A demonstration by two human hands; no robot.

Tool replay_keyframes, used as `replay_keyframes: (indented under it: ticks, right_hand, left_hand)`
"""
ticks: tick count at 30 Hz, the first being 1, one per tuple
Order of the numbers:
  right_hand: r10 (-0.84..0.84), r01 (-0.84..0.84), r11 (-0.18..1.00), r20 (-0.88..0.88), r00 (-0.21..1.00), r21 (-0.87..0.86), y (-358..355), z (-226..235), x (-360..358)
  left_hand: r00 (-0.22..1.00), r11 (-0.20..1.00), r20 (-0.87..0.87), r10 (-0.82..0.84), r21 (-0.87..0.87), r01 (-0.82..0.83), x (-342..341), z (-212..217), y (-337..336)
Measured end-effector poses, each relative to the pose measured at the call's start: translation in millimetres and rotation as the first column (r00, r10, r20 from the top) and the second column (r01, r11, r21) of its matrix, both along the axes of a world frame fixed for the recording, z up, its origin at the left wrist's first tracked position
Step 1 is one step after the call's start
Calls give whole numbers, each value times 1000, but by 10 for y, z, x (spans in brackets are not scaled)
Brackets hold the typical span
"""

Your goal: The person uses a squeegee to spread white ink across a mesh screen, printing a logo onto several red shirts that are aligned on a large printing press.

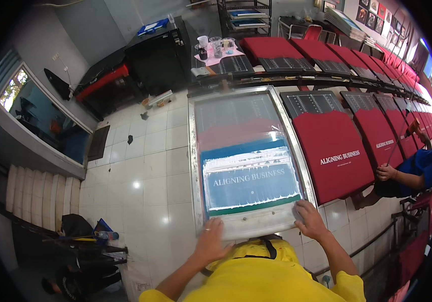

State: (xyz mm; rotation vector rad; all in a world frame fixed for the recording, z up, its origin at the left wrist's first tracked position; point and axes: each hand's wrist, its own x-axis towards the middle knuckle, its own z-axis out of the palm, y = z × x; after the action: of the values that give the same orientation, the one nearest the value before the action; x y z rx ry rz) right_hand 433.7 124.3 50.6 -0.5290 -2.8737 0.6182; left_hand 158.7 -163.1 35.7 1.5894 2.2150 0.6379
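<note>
A screen printing frame (263,221) with a pale metal border lies in front of me, its far end toward the black rail. Its mesh has a blue stencil area (236,194) with light lettering, smeared with white ink (256,156) across the middle and along the edges. Red cloth on a board shows faintly through the mesh. At the near left corner, my left hand (210,240) grips the border. My right hand (310,220) holds the near right corner, fingers curled over the edge. The undersides of both grips are hidden.
Red shirts (321,151) on dark boards stand in rows to the right and beyond. A co-worker's hand (387,172) holds a thin stick at the right. Cups (216,48) stand on a far board. Left lie white floor tiles (145,201) and a black cabinet (155,60).
</note>
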Motion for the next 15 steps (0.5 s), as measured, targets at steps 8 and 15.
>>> replay_keyframes:
  ticks: [8, 15]
  right_hand:
    - [-662, 647, 746, -284, 694, -160, 603, -781, -149]
    - [-786, 685, 609, -194, 587, -400, 736, -719, -309]
  left_hand:
    - [784, 797, 157, 601, -41, -603, -714, -870, -27]
    - [707, 694, 233, 668, 148, -705, -701, -1111, -11]
